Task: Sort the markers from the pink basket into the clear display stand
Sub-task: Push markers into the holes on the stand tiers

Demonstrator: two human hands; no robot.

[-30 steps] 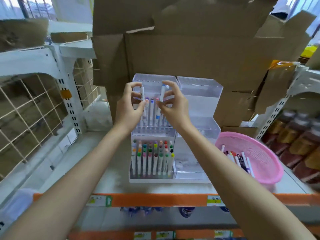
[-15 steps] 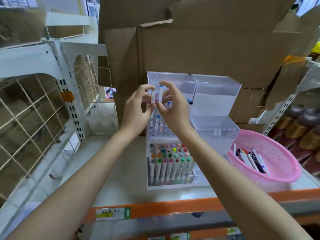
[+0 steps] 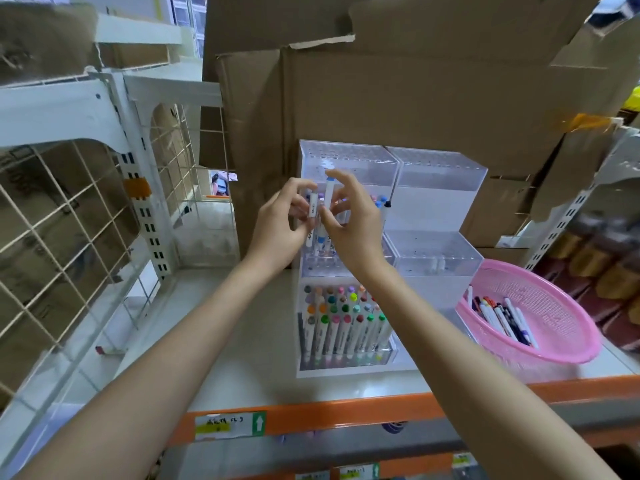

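A clear tiered display stand (image 3: 440,188) sits on the shelf, its lowest tier full of upright markers (image 3: 341,323) with coloured caps. In front of the stand's middle tier, my left hand (image 3: 280,221) pinches a white marker (image 3: 312,211) upright. Close beside it, my right hand (image 3: 349,220) pinches a white marker with a light blue cap (image 3: 328,188), its lower end down among the markers standing in that tier. To the right lies the pink basket (image 3: 561,327) with several loose markers (image 3: 498,317) inside.
Large cardboard boxes (image 3: 398,98) stand right behind the stand. A white wire rack (image 3: 69,220) closes off the left side. The shelf has an orange front edge (image 3: 346,412) with labels. Brown bottles (image 3: 602,268) stand at the far right.
The two hands have drawn closer together in front of the middle tier, each still holding its marker. The camera view has shifted left, so the stand and basket appear further right.
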